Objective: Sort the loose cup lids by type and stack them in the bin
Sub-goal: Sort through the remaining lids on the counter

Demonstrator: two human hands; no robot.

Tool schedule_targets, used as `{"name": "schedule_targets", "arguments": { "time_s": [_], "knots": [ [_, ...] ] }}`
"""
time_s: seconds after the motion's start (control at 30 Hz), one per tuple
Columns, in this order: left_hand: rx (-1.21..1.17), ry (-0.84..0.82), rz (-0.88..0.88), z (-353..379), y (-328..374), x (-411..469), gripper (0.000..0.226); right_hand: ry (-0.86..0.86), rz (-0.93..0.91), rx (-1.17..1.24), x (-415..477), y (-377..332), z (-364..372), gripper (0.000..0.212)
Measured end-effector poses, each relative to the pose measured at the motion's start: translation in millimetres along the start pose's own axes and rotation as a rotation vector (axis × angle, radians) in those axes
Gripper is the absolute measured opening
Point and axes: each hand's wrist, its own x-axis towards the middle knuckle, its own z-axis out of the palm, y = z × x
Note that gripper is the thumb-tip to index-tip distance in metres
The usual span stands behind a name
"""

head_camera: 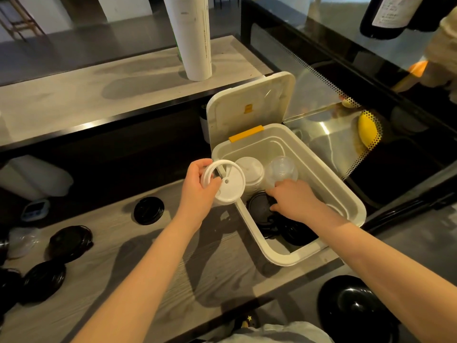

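Observation:
A white bin (351,196) with its hinged lid (249,107) raised stands on the counter. Inside it are a stack of white lids (249,169), clear dome lids (282,168) and black lids (259,206). My left hand (200,186) grips a stack of white lids (226,184) over the bin's left rim. My right hand (294,199) reaches into the bin, its fingertips touching the black lids. Loose black lids (149,210) (70,242) (44,280) lie on the counter to the left.
A tall white paper roll (193,38) stands on the higher shelf behind. A glass display case (346,82) holding a yellow object is to the right. A clear lid (22,241) and a small timer (34,209) are at far left. A black bowl-like object (356,308) sits lower right.

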Motion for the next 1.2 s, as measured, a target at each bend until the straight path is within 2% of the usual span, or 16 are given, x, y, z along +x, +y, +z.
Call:
{"name": "schedule_targets", "arguments": {
  "time_s": [0.13,0.27,0.47,0.53,0.6,0.67,0.73,0.8,0.9,1.0,1.1,1.2],
  "knots": [
    [0.003,-0.001,-0.009,3.9,-1.0,3.1,0.038,-0.059,0.083,0.088,7.4,7.3,4.9,0.024],
    [0.005,0.002,-0.014,5.7,-2.1,5.2,0.038,-0.068,0.141,0.144,8.5,8.2,7.6,0.026],
    [-0.003,0.012,-0.027,9.6,-0.2,8.0,0.038,0.029,0.131,0.102,5.3,5.3,0.9,0.035],
    [-0.009,0.015,-0.036,11.7,0.7,10.7,0.037,0.116,0.144,0.180,1.9,5.6,-6.6,0.034],
    [-0.023,0.004,-0.048,15.2,2.1,14.7,0.034,0.259,0.142,0.394,-0.8,5.9,-15.8,0.034],
    [-0.053,-0.008,-0.064,20.0,5.2,19.3,0.030,0.374,0.039,0.676,-2.2,4.6,-24.0,0.046],
    [-0.077,-0.027,-0.081,25.4,9.9,23.8,0.028,0.393,-0.175,0.848,-3.4,1.8,-31.5,0.071],
    [-0.088,-0.069,-0.108,31.2,14.2,27.8,0.023,0.371,-0.320,0.822,-2.2,-1.4,-34.4,0.092],
    [-0.069,-0.125,-0.152,39.4,19.2,32.2,0.019,0.444,-0.352,0.717,4.2,-2.5,-34.1,0.098],
    [0.099,-0.150,-0.130,39.9,23.6,40.5,0.032,0.510,-0.330,0.700,10.6,2.5,-37.7,0.093],
    [0.428,-0.113,0.057,26.8,15.7,49.3,0.051,0.333,-0.149,0.779,22.7,14.6,-45.0,0.093],
    [0.799,-0.186,0.187,11.1,-4.8,54.6,0.057,0.214,-0.059,0.645,41.5,20.4,-47.3,0.095]
  ]
}}
